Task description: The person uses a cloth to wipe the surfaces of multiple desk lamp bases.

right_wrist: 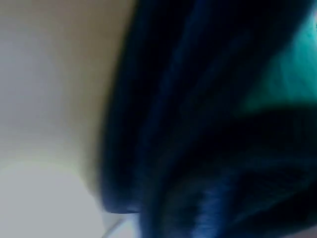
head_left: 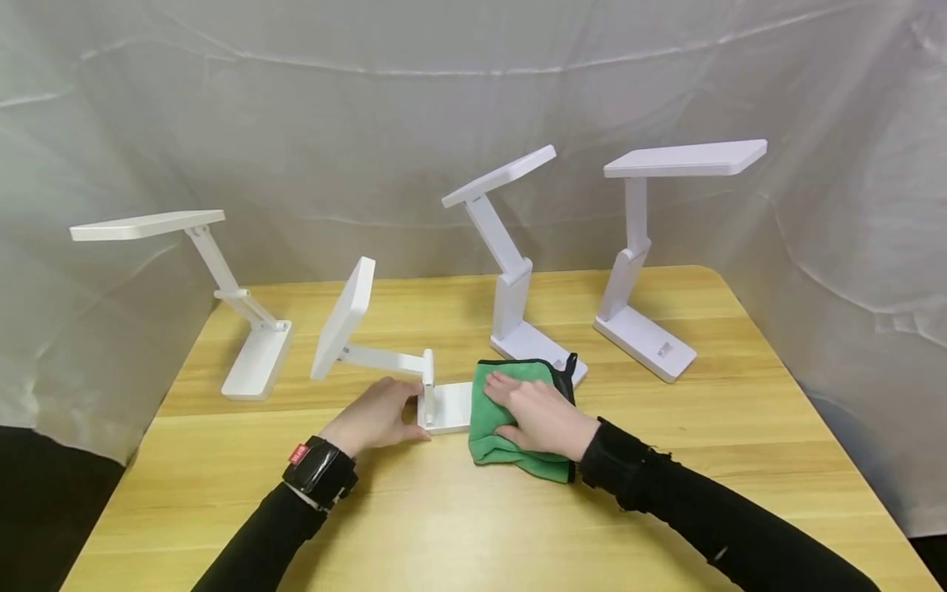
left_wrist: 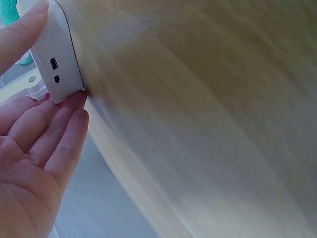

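In the head view a white folding desk lamp (head_left: 447,407) stands at the middle of the table, its head tilted steeply to the left. My left hand (head_left: 376,415) grips the left end of its base, thumb on the near side and fingers on the far side. The left wrist view shows two small ports on that end of the base (left_wrist: 62,54). On the right part of the base lies a green cloth (head_left: 491,423) with black edging, under my right hand (head_left: 543,415), which presses it with extended fingers. Dark, blurred cloth edging (right_wrist: 163,99) fills much of the right wrist view.
Three more white desk lamps stand unfolded: one at left (head_left: 255,362), one behind the cloth (head_left: 510,304), and one at right (head_left: 644,337). The wooden table (head_left: 740,460) has a pale fabric backdrop (head_left: 370,123) around it.
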{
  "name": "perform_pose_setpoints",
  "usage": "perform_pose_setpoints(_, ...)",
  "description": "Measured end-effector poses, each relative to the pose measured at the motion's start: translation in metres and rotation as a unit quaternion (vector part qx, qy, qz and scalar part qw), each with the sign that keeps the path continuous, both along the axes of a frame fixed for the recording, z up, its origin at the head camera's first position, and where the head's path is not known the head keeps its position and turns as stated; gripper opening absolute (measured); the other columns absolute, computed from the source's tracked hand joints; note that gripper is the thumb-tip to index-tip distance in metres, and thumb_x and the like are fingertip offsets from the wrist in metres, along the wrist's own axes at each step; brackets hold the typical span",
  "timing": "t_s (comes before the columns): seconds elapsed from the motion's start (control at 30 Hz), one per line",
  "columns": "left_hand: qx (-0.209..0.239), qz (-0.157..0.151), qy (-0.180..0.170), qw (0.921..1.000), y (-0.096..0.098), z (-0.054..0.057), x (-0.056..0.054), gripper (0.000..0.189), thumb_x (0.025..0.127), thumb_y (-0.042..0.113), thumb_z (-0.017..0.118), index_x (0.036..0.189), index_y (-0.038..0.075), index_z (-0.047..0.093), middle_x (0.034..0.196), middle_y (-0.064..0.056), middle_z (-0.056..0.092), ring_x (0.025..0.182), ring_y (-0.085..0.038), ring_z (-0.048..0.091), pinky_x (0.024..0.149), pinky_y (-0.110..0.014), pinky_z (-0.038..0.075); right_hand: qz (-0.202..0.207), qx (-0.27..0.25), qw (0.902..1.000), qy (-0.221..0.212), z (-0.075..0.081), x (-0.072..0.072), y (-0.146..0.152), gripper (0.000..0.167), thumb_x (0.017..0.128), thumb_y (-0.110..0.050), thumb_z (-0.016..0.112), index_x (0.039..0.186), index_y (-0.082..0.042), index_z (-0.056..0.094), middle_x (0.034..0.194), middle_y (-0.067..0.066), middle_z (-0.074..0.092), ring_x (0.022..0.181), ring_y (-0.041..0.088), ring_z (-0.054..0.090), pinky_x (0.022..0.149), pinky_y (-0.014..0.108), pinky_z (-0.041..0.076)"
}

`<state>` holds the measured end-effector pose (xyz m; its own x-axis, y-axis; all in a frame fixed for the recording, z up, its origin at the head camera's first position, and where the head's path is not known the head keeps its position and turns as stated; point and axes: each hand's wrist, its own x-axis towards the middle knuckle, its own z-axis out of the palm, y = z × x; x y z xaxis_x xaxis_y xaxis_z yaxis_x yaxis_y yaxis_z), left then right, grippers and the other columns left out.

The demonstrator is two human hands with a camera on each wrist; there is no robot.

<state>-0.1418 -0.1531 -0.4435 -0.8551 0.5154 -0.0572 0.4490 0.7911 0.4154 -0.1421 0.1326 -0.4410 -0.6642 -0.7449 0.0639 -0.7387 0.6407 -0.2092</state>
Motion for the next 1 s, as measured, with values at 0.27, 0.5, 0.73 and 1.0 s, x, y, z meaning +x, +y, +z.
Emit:
perform_pose_setpoints(0.27, 0.005, 0.002, -0.008, 1.0, 0.002, 0.0, -0.002, 0.045, 0.072, 0.033, 0.09, 0.104, 0.01, 0.067, 0.109, -0.008, 0.075, 0.095, -0.021, 0.069, 0.088, -0.037, 0.058, 0.043, -0.011, 0.999, -0.006, 0.005, 0.0, 0.003, 0.044, 0.085, -0.004, 0.074, 0.129, -0.005, 0.068, 0.135, 0.014, 0.066, 0.125, 0.025, 0.065, 0.086, 0.041, 0.062)
perform_pose_setpoints(0.5, -0.003, 0.004, -0.004, 1.0, 0.001, 0.0, -0.001, 0.048, 0.072, 0.034, 0.09, 0.106, 0.008, 0.068, 0.109, -0.01, 0.075, 0.097, -0.022, 0.07, 0.089, -0.038, 0.059, 0.027, 0.003, 0.9995, 0.016, 0.004, 0.001, -0.008, 0.043, 0.086, -0.014, 0.078, 0.128, -0.009, 0.07, 0.133, 0.012, 0.068, 0.118, 0.025, 0.069, 0.087, 0.04, 0.062)
perform_pose_setpoints(0.73, 0.001, -0.007, 0.014, 0.9999, -0.003, -0.001, -0.001, 0.045, 0.072, 0.031, 0.09, 0.106, 0.01, 0.069, 0.106, -0.007, 0.075, 0.096, -0.022, 0.07, 0.09, -0.039, 0.059, 0.027, 0.058, 0.9952, 0.074, 0.003, 0.002, -0.052, 0.045, 0.089, -0.03, 0.076, 0.129, -0.013, 0.068, 0.135, 0.01, 0.067, 0.108, 0.026, 0.073, 0.073, 0.039, 0.063)
perform_pose_setpoints(1.0, 0.008, -0.001, 0.001, 1.0, -0.002, -0.002, -0.001, 0.045, 0.072, 0.03, 0.09, 0.107, 0.01, 0.069, 0.107, -0.007, 0.075, 0.096, -0.021, 0.07, 0.089, -0.037, 0.059, 0.039, 0.035, 0.9977, 0.044, 0.002, 0.004, -0.04, 0.043, 0.091, -0.027, 0.074, 0.133, -0.016, 0.067, 0.139, 0.007, 0.064, 0.11, 0.027, 0.072, 0.073, 0.037, 0.063)
